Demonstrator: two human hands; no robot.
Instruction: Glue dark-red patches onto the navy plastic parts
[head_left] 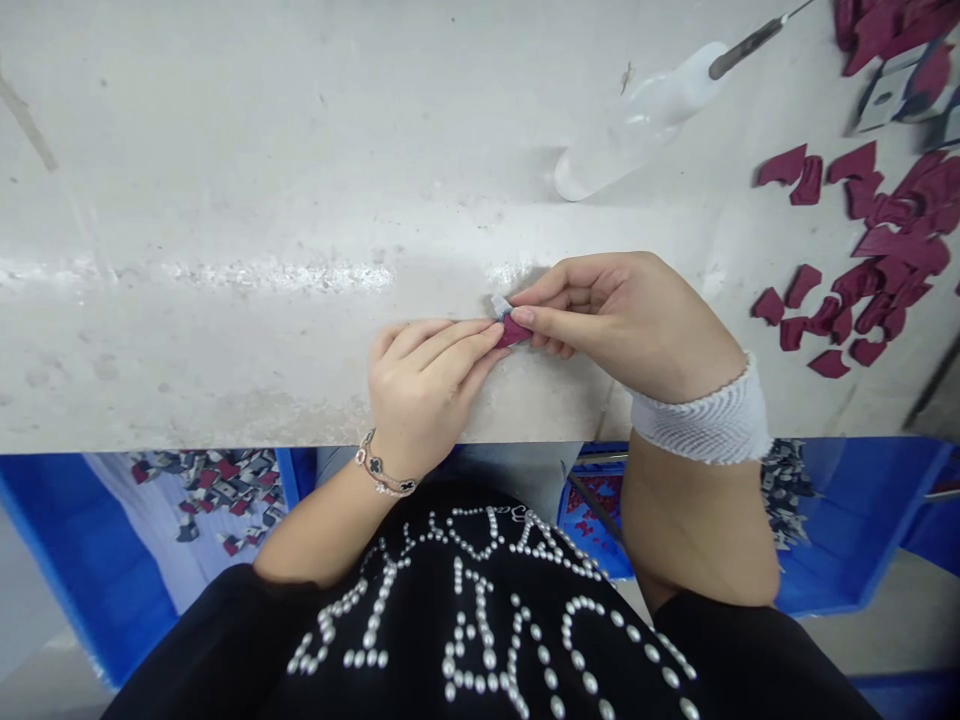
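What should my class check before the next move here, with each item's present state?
1. Left hand on the part: ok, holding its near end.
2. Right hand on the part: ok, pinching it.
3. Part's alignment: cannot tell, much of it is covered.
4. Bottle clear of both hands: ok, apart on the table.
5. Red pieces clear of both hands: ok, at the right.

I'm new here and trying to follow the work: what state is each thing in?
Left hand: holding the small piece
Right hand: pinching the same piece
Small piece: held in both hands
Bottle: lying down, nozzle pointing far right
Red pieces: loose on the table, some heaped
Left blue bin: open, holding mixed red and grey pieces
Right blue bin: open, holding grey pieces
White wristband: worn
Bracelet: worn
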